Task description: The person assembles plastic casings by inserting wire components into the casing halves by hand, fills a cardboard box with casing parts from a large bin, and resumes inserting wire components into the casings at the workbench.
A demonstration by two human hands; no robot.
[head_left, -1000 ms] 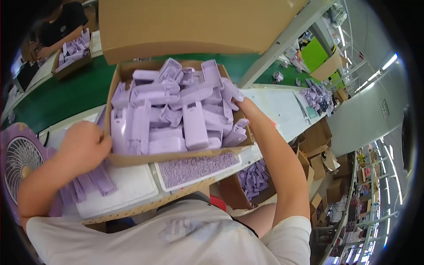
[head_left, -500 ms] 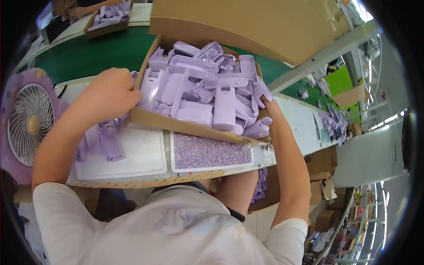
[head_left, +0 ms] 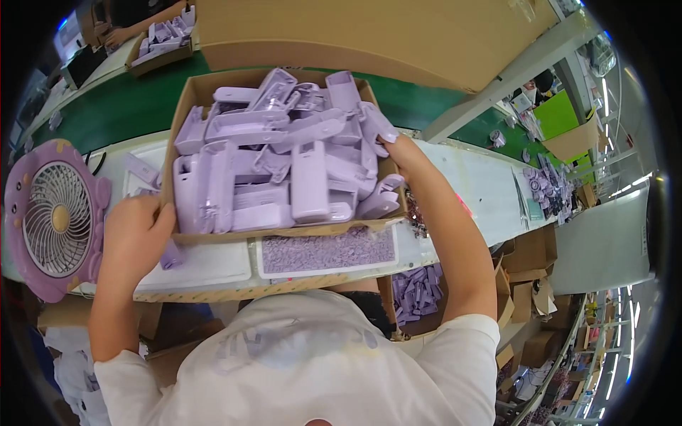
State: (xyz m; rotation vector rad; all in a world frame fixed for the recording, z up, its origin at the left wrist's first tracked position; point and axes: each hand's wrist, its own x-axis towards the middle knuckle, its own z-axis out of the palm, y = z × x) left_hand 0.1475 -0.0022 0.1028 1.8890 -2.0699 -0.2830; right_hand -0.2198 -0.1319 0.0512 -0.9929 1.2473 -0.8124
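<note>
Between my hands is an open cardboard box (head_left: 168,174) heaped with lilac plastic housings (head_left: 310,181), jumbled and lying at various angles. My left hand (head_left: 141,231) is closed on the box's left wall near its front corner, thumb against the cardboard. My right hand (head_left: 399,153) holds the right side, its fingers partly hidden by housings and the wall. The box sits above the bench, over the back part of a white tray (head_left: 327,270) of tiny lilac pieces. I cannot tell whether its underside touches anything.
A lilac fan (head_left: 60,216) stands at the left. Behind the box run a green belt (head_left: 114,106) and a large cardboard carton (head_left: 355,32). A grey post (head_left: 511,78) rises at the right. Another person's hand (head_left: 117,35) is near a smaller box (head_left: 160,60) at the far left.
The box has shifted left and slightly toward me and has turned straighter. Both hands moved with it; my left hand is now lower, by the front left corner.
</note>
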